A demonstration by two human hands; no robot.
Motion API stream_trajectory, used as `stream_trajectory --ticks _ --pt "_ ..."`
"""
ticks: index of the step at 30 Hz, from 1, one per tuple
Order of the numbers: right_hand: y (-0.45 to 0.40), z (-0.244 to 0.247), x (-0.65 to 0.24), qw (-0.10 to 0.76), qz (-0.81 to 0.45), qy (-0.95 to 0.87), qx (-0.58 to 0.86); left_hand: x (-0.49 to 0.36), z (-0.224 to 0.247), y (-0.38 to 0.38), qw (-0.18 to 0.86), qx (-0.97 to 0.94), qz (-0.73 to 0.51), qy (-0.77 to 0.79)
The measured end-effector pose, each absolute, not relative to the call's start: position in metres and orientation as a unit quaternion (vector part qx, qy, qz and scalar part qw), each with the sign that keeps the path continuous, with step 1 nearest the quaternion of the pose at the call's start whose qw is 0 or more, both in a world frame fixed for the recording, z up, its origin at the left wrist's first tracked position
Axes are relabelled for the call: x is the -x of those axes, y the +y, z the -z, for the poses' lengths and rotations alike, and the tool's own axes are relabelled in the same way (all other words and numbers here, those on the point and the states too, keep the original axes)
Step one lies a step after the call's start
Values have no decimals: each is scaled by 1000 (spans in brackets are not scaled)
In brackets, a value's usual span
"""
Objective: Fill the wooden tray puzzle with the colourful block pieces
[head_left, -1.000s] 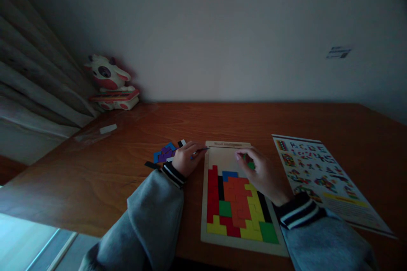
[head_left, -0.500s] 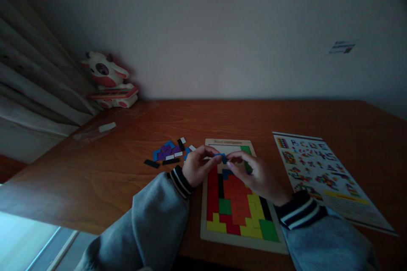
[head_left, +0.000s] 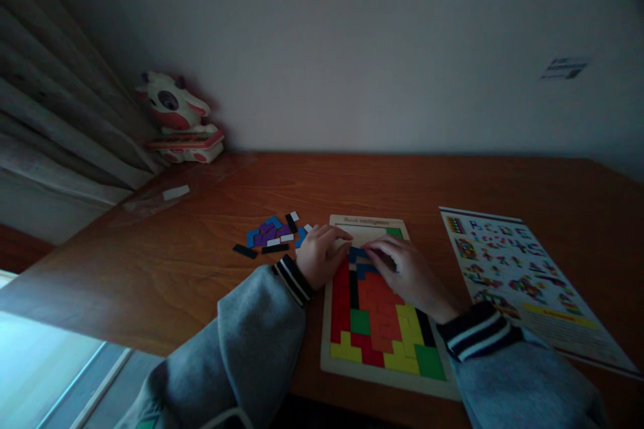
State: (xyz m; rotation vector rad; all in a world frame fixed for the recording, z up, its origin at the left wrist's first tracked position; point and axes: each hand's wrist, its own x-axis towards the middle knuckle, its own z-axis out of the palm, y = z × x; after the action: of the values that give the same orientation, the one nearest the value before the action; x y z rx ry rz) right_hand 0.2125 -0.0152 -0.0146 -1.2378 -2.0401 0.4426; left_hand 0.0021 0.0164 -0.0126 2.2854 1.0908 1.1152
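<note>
A wooden puzzle board lies in front of me, its lower part filled with red, orange, yellow, green, black and blue pieces. My right hand is over the board's upper part, thumb and fingers pinched on a small blue piece low over the board. My left hand rests at the board's upper left edge, beside the blue piece, thumb and fingers apart with nothing visible between them. Loose purple pieces, with blue, black and white ones, lie left of the board.
A printed pattern sheet lies on the wooden table to the right. A cow toy stands at the back left beside a curtain. A white label is near the left edge.
The blue piece has come down from between both hands to the board. My left fingers have let go of it; my right hand still has it. The view has shifted slightly.
</note>
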Motion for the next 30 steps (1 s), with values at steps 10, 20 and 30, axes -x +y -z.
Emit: stream_trajectory --ticks 10,20,30 --pt "-15 18 -215 290 -129 -818 480 0 19 18 114 -897 -271 330" --pt "-16 19 -215 289 -122 -821 476 -1 18 15 107 -898 -269 332" --pt "-19 15 -214 309 -142 -812 474 32 8 35 -29 -853 -259 453"
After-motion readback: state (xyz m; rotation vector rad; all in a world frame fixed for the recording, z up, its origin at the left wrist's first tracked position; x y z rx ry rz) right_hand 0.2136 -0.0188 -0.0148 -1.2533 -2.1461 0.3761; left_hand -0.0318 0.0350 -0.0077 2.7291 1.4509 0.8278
